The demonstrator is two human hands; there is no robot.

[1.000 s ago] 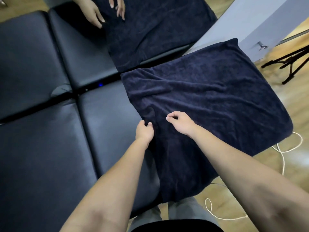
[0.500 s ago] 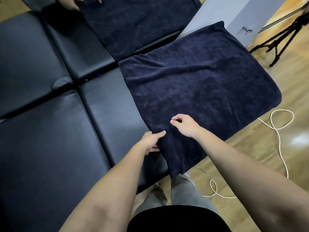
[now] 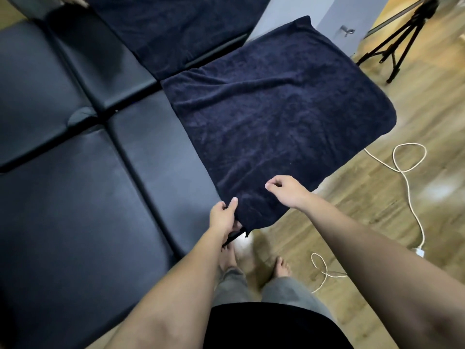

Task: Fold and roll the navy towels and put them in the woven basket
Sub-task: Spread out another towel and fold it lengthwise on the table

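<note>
Head cam: near corner's been pulled up onto the worktop.
Left hand [image 3: 224, 218] pinches towel [image 3: 271, 117] at 6 o'clock; right hand [image 3: 286, 191] loosely curled, holding nothing, so folding's next.

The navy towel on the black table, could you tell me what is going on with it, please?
A person stands at the padded black table with a navy towel spread flat, partly overhanging the edge. The left hand pinches its near corner; the right hand hovers loosely curled above it, holding nothing. A second towel lies beyond. No basket is in view.
</note>
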